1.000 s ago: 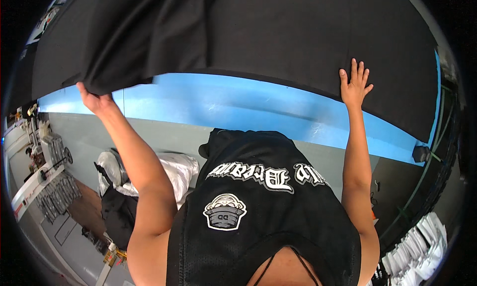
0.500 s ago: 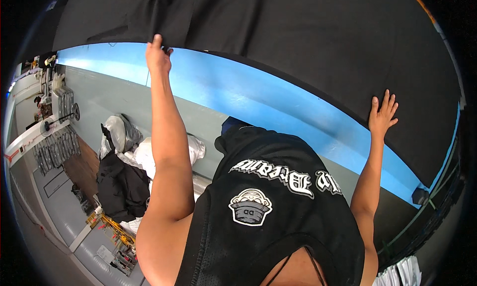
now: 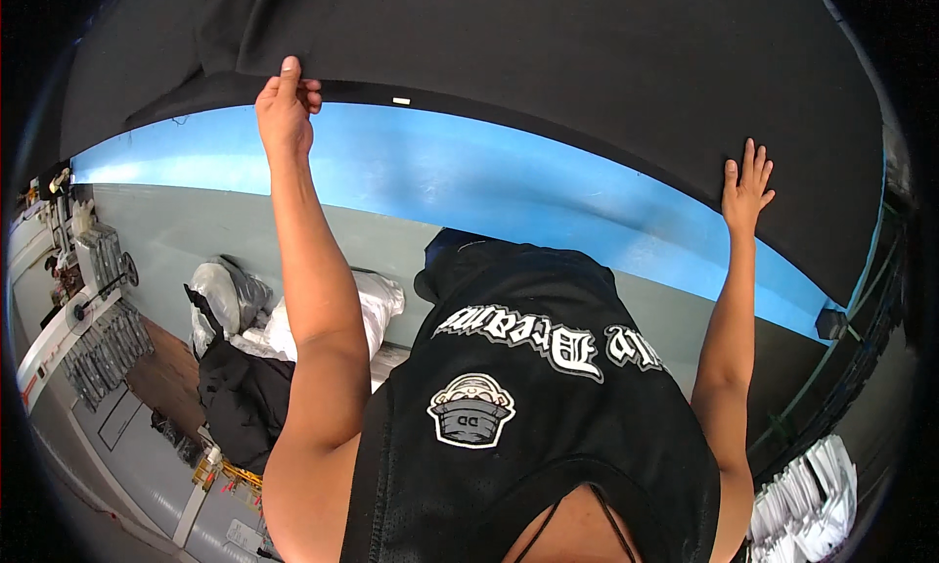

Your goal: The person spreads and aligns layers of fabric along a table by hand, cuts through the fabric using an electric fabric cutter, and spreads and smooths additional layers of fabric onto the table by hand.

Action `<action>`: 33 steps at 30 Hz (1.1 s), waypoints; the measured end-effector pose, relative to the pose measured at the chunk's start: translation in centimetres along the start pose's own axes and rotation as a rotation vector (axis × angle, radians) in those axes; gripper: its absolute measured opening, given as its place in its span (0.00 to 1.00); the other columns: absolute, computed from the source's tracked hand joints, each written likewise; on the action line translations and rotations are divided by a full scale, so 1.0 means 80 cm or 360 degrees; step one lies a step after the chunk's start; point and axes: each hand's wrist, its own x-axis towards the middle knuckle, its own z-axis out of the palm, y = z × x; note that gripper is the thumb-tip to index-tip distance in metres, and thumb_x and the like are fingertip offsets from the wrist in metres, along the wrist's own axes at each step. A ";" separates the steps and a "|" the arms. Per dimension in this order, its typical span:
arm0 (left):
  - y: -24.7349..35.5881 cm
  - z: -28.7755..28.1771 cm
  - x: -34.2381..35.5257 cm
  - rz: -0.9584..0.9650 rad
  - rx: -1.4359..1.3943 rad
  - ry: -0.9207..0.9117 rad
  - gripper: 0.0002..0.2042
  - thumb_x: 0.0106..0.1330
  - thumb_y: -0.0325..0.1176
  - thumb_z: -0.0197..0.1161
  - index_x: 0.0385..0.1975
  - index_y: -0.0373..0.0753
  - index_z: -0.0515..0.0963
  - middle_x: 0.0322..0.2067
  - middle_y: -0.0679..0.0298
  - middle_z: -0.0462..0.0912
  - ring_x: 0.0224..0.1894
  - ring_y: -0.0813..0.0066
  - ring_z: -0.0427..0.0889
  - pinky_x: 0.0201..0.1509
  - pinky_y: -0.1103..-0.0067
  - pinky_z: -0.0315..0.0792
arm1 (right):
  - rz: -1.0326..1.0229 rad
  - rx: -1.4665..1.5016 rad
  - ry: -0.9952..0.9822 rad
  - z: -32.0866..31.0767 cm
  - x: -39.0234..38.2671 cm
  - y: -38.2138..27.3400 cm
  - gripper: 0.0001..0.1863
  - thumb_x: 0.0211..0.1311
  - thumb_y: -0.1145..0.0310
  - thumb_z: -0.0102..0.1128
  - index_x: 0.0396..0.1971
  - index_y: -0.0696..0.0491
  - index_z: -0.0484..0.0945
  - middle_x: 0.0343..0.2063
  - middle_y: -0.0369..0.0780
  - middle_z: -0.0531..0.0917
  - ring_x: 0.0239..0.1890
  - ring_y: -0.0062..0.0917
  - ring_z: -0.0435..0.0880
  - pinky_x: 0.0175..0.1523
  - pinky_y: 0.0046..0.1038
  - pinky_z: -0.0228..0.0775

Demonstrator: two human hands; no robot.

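Wide black fabric covers the table and comes up to a bright blue strip along its near side. At the left, my left hand pinches the fabric's near edge between thumb and curled fingers. The cloth by this hand is raised into a fold. A small pale tag shows along the edge, just right of the hand. Over at the right, my right hand lies flat on the fabric near its edge, fingers stretched out and holding nothing.
Below the blue strip runs a grey panel. On the left floor are a clear plastic bag, a white bundle and heaped black cloth. A stack of white sheets stands at the lower right. A dark block sits at the table's corner.
The fabric edge at my left hand has shifted, with a fold raised there and the pale tag more exposed. My right hand stays flat on the cloth. The whole view has shifted slightly.
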 end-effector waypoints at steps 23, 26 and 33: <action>-0.055 -0.013 0.008 0.0507 0.1393 0.0182 0.26 0.63 0.48 0.58 0.15 0.27 0.69 0.14 0.46 0.72 0.17 0.54 0.68 0.25 0.67 0.66 | 0.0085 0.0107 -0.0005 -0.011 -0.005 -0.008 0.33 0.61 0.37 0.40 0.65 0.33 0.56 0.68 0.37 0.52 0.71 0.37 0.43 0.65 0.60 0.27; -0.055 -0.010 0.006 0.0734 0.1568 0.0200 0.25 0.64 0.47 0.56 0.16 0.27 0.71 0.15 0.44 0.73 0.17 0.49 0.68 0.24 0.66 0.66 | 0.0028 0.0072 0.0085 -0.007 -0.009 0.001 0.33 0.61 0.37 0.40 0.65 0.33 0.57 0.68 0.37 0.53 0.71 0.36 0.44 0.65 0.60 0.28; -0.055 -0.019 0.005 0.0776 0.1657 0.0145 0.26 0.65 0.48 0.55 0.17 0.26 0.70 0.15 0.44 0.72 0.17 0.50 0.68 0.25 0.65 0.66 | 0.0077 0.0006 0.0089 -0.013 -0.016 -0.016 0.34 0.60 0.38 0.45 0.63 0.37 0.60 0.67 0.38 0.54 0.70 0.38 0.46 0.63 0.64 0.30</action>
